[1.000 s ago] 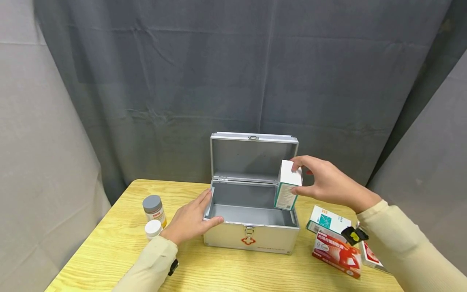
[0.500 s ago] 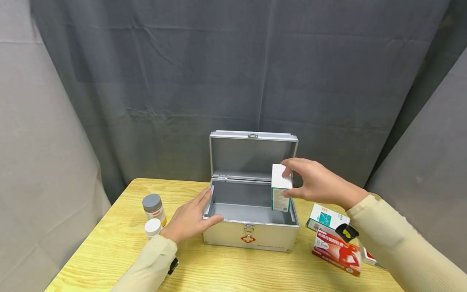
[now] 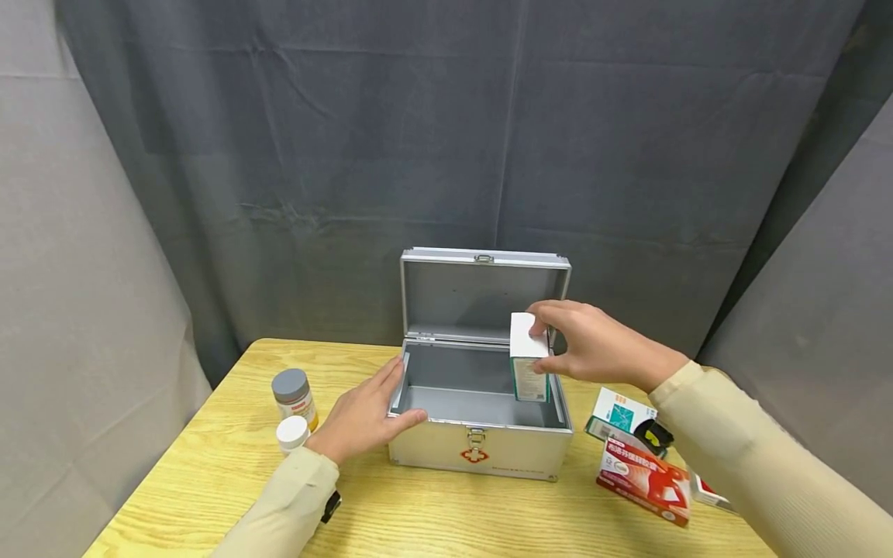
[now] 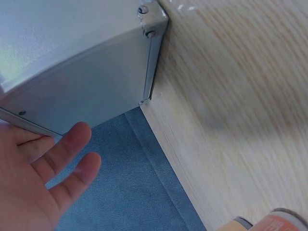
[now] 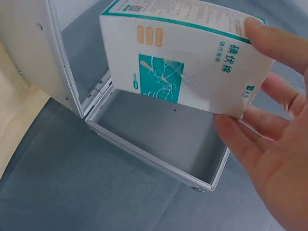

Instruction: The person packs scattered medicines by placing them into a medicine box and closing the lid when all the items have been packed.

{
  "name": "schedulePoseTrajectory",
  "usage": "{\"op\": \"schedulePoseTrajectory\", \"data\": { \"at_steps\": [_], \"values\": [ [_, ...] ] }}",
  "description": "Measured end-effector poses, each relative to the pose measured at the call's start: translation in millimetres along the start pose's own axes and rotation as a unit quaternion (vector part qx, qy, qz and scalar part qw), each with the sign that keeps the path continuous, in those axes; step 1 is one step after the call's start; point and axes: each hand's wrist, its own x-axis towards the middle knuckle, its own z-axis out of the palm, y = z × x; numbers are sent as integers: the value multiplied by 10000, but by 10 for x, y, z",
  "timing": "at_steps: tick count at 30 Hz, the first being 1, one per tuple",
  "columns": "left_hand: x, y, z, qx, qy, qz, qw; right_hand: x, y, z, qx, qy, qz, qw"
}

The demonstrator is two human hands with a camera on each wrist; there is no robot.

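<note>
A silver first-aid case (image 3: 481, 453) with a red cross stands on the table, its lid (image 3: 481, 298) raised. My right hand (image 3: 593, 341) pinches a white and green medicine box (image 3: 529, 337) by its upper end, over the right part of the case's opening. In the right wrist view the box (image 5: 202, 72) shows a green picture and Chinese lettering, with thumb and fingers on opposite sides. My left hand (image 3: 366, 415) rests at the case's left rim with its fingers extended; the left wrist view shows that hand (image 4: 53, 178) beside the metal side wall (image 4: 86, 82).
Left of the case stand a grey-lidded bottle (image 3: 293, 391) and a white-capped bottle (image 3: 293, 434), close to the left forearm. On the right lie a white-green box (image 3: 621, 415), a red box (image 3: 649, 480) and another box (image 3: 711, 496) partly behind the right sleeve. A grey curtain (image 3: 349, 155) hangs behind.
My right hand has carried the medicine box leftward, from the case's right edge to over its opening, and the box has turned more squarely to the head view. The left hand has stayed put.
</note>
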Motion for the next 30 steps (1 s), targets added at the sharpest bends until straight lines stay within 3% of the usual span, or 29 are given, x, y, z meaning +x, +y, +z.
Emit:
{"op": "schedulePoseTrajectory", "data": {
  "at_steps": [6,18,30],
  "values": [
    [-44,-7,-35,-32,1,-34,10000,152,-47,-3,-14,-186,-128,9997],
    [-74,-19,-66,-35,-9,-150,9999,340,-101,11,-38,-1035,74,9946],
    [-85,-2,-65,26,-79,-146,9999,525,-39,158,-69,-2068,484,9772]
  ]
}}
